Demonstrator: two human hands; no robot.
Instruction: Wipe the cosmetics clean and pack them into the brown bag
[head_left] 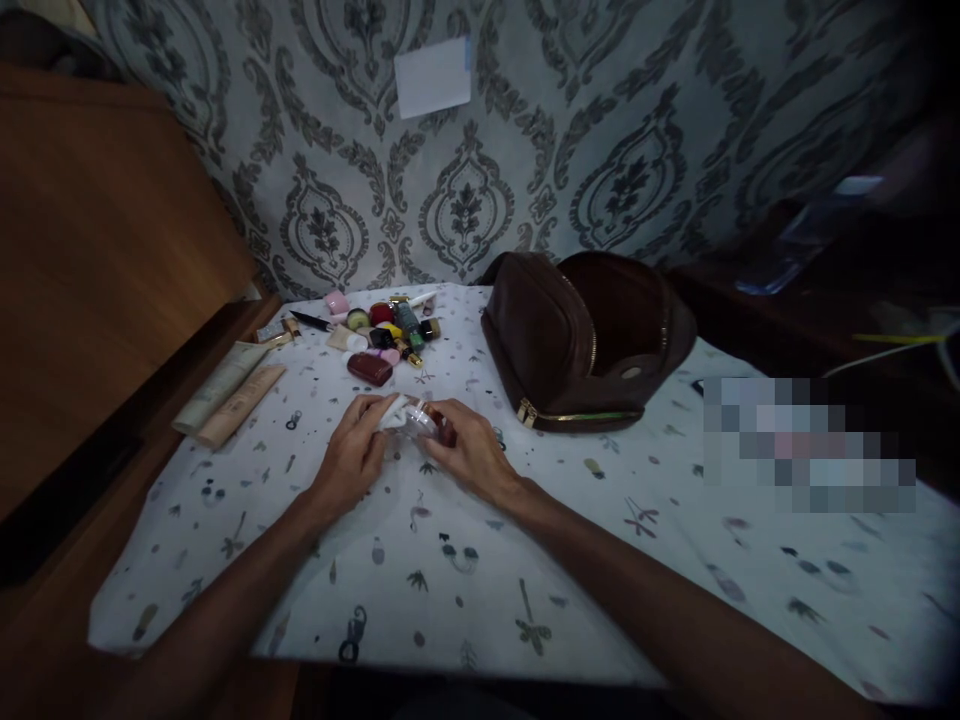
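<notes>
Over the printed cloth, my left hand (pixel 352 447) has its fingers closed on a small white piece (pixel 393 412), perhaps a folded tissue. My right hand (pixel 474 447) grips a small clear bottle (pixel 421 420) with a reddish-brown part by the fingers. The white piece and the bottle meet between my hands; fingers cover part of both. Just beyond them lies a dark red oval case (pixel 370 368). Behind it is a cluster of small cosmetics, among them a green bottle (pixel 409 325), a black pen (pixel 310 321) and a pink item (pixel 337 303).
A brown zippered bag (pixel 540 330) stands gaping at the right of the cosmetics. Two tubes, one greenish (pixel 221 385) and one peach (pixel 241 405), lie at the left by a wooden panel (pixel 112 270). A blurred-out item (pixel 802 440) is at the right edge. Patterned wallpaper rises behind.
</notes>
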